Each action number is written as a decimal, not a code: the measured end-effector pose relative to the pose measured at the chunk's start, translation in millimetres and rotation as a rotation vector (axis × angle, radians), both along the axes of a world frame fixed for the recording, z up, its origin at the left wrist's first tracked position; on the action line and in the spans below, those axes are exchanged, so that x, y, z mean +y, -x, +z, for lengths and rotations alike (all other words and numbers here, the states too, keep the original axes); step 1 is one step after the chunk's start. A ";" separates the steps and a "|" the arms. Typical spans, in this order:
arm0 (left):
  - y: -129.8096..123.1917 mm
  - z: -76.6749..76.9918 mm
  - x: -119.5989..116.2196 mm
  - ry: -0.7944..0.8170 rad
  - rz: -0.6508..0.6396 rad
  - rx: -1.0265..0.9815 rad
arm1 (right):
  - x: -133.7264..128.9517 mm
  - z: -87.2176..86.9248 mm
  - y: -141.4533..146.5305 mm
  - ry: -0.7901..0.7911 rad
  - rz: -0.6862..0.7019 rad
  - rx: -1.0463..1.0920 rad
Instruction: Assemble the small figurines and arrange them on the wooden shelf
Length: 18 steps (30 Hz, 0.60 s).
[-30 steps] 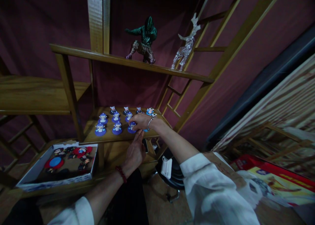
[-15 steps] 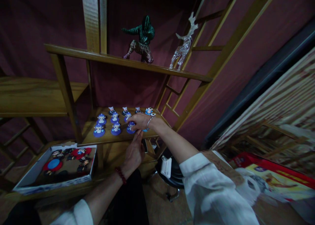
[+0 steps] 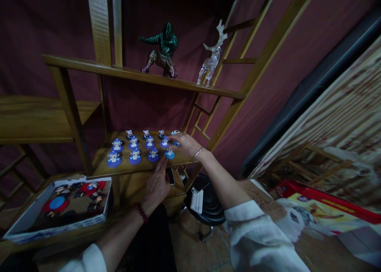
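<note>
In the head view, the right hand (image 3: 187, 145) arches palm-down over the shelf's purple-based figurines (image 3: 153, 155), whether gripping one I can't tell, while the left hand (image 3: 158, 183) reaches up, fingers extended, unclenched, at the shelf edge (image 3: 126, 171).

Dim, cool light, deep shadow up top, faint glints, soft detail, stretched edges

Right hand (image 3: 187, 144) over figurines at shelf's right end; left hand (image 3: 158, 181) at front edge of shelf (image 3: 101, 161).
</note>
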<state>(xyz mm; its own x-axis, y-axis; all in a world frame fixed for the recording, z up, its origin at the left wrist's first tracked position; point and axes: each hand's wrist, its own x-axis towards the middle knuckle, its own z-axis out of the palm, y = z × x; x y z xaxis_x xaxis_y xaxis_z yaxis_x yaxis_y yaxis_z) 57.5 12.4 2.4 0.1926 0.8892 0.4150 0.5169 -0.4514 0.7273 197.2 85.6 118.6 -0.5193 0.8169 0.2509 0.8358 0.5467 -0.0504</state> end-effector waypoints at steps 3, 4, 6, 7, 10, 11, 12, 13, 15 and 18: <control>-0.1 -2.9 1.4 -0.015 -0.002 0.019 | 0.0 -12.3 -6.1 0.016 0.006 0.012; -0.1 -4.3 2.0 -0.022 -0.002 0.025 | 0.2 -15.2 -7.1 0.023 0.005 0.023; -0.1 -6.6 3.3 -0.032 -0.009 0.029 | 0.7 -19.1 -8.0 0.048 0.006 0.048; -0.1 -7.4 3.9 -0.035 -0.014 0.026 | 1.1 -20.5 -7.9 0.064 0.000 0.059; -0.1 -8.0 4.8 -0.044 -0.030 0.006 | 2.5 -23.7 -6.9 0.111 -0.029 0.086; -0.1 -7.7 5.0 -0.046 -0.034 0.003 | 3.1 -24.9 -6.6 0.123 -0.036 0.092; -0.1 -7.4 5.1 -0.046 -0.037 0.004 | 3.8 -26.3 -6.4 0.132 -0.036 0.100; 0.0 -7.1 5.2 -0.044 -0.040 0.006 | 4.4 -27.7 -6.4 0.140 -0.030 0.109; 0.1 -6.9 5.8 -0.042 -0.046 0.007 | 5.3 -30.2 -6.5 0.152 -0.023 0.130; 0.5 -8.1 7.4 -0.049 -0.051 -0.026 | 5.8 -31.7 -6.4 0.178 -0.031 0.159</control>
